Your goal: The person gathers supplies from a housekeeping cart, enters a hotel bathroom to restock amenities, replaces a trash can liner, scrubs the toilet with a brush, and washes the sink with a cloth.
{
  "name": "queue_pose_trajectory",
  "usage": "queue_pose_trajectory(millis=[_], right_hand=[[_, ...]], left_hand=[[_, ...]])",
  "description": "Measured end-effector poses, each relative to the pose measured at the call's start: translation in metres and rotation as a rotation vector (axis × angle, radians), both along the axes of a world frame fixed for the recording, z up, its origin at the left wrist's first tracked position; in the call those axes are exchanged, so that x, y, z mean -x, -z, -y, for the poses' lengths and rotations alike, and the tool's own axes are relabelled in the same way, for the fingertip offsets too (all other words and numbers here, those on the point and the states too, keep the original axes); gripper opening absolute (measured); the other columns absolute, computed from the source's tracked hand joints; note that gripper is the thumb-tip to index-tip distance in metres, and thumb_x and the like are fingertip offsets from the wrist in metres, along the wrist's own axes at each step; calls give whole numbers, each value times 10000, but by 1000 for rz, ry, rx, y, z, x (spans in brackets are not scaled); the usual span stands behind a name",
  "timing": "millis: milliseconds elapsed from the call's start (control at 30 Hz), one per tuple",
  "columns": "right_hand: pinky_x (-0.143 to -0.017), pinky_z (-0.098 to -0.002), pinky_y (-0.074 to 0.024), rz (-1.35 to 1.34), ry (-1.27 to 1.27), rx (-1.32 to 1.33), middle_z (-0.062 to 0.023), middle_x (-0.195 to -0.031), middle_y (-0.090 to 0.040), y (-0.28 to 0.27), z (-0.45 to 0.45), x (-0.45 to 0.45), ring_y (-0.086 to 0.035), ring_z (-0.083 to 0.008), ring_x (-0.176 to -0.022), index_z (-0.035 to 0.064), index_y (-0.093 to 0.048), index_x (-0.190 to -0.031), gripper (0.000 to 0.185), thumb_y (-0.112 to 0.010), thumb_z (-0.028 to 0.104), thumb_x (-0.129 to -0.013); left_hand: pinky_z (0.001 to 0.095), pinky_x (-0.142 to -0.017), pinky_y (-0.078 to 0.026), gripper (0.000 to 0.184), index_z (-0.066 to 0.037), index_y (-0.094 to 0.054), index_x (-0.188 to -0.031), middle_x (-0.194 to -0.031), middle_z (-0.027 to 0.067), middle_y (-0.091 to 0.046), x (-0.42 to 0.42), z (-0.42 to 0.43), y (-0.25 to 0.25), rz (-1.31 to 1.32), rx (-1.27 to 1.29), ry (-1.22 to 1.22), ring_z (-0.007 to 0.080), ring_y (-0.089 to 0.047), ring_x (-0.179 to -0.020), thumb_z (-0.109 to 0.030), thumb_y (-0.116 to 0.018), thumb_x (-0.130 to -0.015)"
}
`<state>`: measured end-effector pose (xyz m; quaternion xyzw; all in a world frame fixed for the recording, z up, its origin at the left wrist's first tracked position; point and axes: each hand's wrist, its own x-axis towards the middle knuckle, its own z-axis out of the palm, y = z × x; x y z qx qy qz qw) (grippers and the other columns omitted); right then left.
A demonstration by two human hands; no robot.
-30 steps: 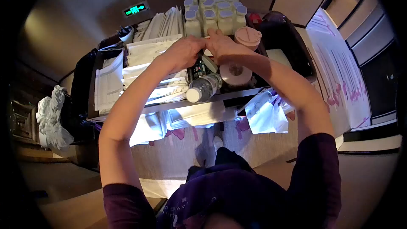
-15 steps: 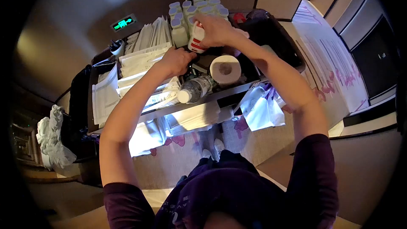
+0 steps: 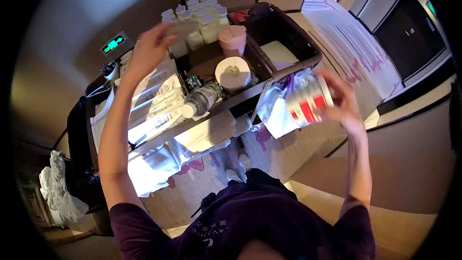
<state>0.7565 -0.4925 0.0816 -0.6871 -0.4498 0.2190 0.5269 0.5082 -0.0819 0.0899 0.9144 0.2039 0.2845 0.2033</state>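
My right hand [image 3: 342, 103] is wrapped round a red and white cup-shaped container [image 3: 310, 102], off the cart's right front, near a white bag [image 3: 276, 115]. My left hand [image 3: 155, 48] is raised over the left part of the cart with fingers apart and nothing in it, beside the white-capped bottles [image 3: 208, 26]. On the cart [image 3: 250, 94] stand a pink lidded cup [image 3: 233, 40] and a toilet roll [image 3: 232, 72]. A clear plastic bottle [image 3: 203, 100] lies on its side in front of the roll. Paper packets [image 3: 156, 101] fill the cart's left part.
A dark bin section [image 3: 288, 33] forms the cart's right end, with a pale item [image 3: 279, 54] beside it. White cloths [image 3: 156, 163] lie on the shelf below. A crumpled white bag [image 3: 60, 192] hangs at the far left. Walls stand behind the cart.
My right hand has carried the red and white container from beside the bottles to the right front. My left hand has lifted away from the cart's middle and opened. The view has turned right.
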Motion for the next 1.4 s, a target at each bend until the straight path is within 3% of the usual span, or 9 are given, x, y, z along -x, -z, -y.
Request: queue_pose_trajectory(millis=[100,200,267,333,500,700,1033,1233,1400], right_hand=[[-967,-334,-492,-146,183,173,-115,-1153,-633,56,80,1,-623,-217,-1056,13,-554,-1362,791,-788,107,-612],[-900,-326,-514,-95,343,348,-121,-1125,-650,107,129,-5,-634,-200,-1016,-28,-536,-1362,785,-796,114,-636],[-881,-317,-514,-2,424,365,-115,-1083,-658,139,143,-18,-636,-190,-983,-32,-537,-1358,780,-799,116,-638],[-847,-300,-515,46,495,347,-98,-1007,-669,151,151,-32,-637,-173,-920,-35,-545,-1347,766,-802,124,-643],[-813,-285,-515,-154,549,155,-65,-983,-675,191,160,-99,-630,-150,-887,-43,-555,-1329,745,-809,125,-649],[-953,-334,-505,-185,588,147,-98,-1195,-634,193,199,-190,-613,-190,-1071,59,-534,-1399,798,-832,-16,-662],[-932,-347,-498,-35,810,41,-125,-1127,-636,181,269,-294,-625,-238,-1031,38,-598,-1310,741,-870,119,-625],[-907,-402,-479,154,737,189,-150,-1079,-611,187,242,-359,-577,-309,-1029,44,-609,-1260,678,-865,185,-648],[-915,-394,-489,176,555,477,-144,-1142,-538,199,189,-460,-562,-309,-1055,53,-542,-1305,722,-864,183,-672]], left_hand=[[315,-847,-525,327,12,-644,-1208,-1124,84,-691,39,67,-34,541,692,35,170,-672,-934,-192,-653,-952],[364,-815,-587,487,29,-565,-1224,-1066,142,-679,69,143,-18,694,922,-79,223,-695,-930,-199,-754,-837],[509,-830,-587,554,59,-507,-1232,-1090,207,-647,71,180,24,480,1041,165,402,-674,-1001,-198,-752,-807],[544,-859,-579,582,108,-509,-1239,-1136,286,-635,18,236,37,438,1441,445,446,-669,-1018,-135,-734,-760],[562,-941,-549,637,104,-442,-1329,-1231,271,-587,-106,309,147,133,2172,354,453,-643,-1073,-154,-664,-790],[482,-925,-553,466,11,-450,-1361,-1260,225,-609,-289,375,214,-167,2131,424,349,-649,-1089,-220,-567,-974],[632,-980,-472,536,-69,-510,-1353,-1302,232,-595,-513,437,280,-220,2516,603,389,-602,-1168,-488,-419,-1031],[459,-929,-547,389,-67,-557,-1297,-1197,133,-668,-590,469,306,-677,2562,634,280,-677,-1041,-313,-572,-997],[355,-834,-573,311,-73,-607,-1221,-1093,77,-703,-673,450,349,-342,2611,524,198,-690,-979,-270,-611,-980]])
